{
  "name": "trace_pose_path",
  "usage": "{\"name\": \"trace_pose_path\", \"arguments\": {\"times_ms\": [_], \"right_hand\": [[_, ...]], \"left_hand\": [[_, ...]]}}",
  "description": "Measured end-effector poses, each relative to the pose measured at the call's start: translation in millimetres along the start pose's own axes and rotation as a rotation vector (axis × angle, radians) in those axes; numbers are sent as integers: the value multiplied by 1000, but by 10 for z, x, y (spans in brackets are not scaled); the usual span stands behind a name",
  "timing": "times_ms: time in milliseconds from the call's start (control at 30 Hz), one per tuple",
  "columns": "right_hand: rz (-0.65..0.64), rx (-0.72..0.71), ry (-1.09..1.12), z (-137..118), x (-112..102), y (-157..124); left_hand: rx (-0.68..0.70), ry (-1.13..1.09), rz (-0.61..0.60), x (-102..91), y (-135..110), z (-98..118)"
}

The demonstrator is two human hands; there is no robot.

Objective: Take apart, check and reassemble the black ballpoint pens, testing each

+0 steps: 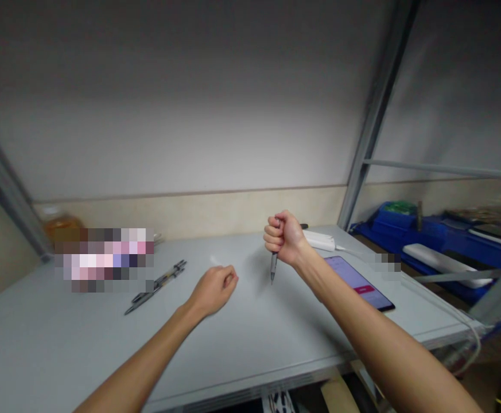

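Observation:
My right hand (pixel 285 236) is raised above the desk, its fingers wrapped in a fist round a grey pen (pixel 273 268). The pen hangs upright with its point downward, and its upper part is mostly hidden by my fingers. My left hand (pixel 216 289) rests on the desk top to the left, fingers curled in loosely, and nothing shows in it. Several dark pens (pixel 155 288) lie side by side at a slant on the desk, left of my left hand.
A tablet or large phone (pixel 362 284) with a lit screen lies beyond my right forearm. Behind it sits a white power strip (pixel 320 240) with a cable. A blurred-out pink item (pixel 104 258) and a jar (pixel 61 223) stand at left. Metal posts (pixel 364 132) frame the desk (pixel 241 350).

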State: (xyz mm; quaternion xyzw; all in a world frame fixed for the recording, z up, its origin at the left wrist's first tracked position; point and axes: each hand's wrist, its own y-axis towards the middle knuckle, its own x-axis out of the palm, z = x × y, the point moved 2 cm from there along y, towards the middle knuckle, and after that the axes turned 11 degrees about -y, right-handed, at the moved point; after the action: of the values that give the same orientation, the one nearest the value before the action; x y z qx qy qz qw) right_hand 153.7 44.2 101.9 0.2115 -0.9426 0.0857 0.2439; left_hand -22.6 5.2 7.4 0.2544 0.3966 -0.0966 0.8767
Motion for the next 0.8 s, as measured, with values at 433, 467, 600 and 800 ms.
{"name": "trace_pose_path", "arguments": {"times_ms": [433, 467, 600, 800], "right_hand": [[-13, 7, -2, 19, -63, -14], [-13, 6, -4, 19, -64, -14], [35, 19, -23, 34, -82, -12], [-9, 16, -44, 70, -106, -9]], "left_hand": [[-45, -15, -53, 25, -2, -38], [-48, -16, -56, 25, -2, -37], [-53, -10, -67, 29, -3, -40], [-45, -4, -74, 33, -8, -42]]}}
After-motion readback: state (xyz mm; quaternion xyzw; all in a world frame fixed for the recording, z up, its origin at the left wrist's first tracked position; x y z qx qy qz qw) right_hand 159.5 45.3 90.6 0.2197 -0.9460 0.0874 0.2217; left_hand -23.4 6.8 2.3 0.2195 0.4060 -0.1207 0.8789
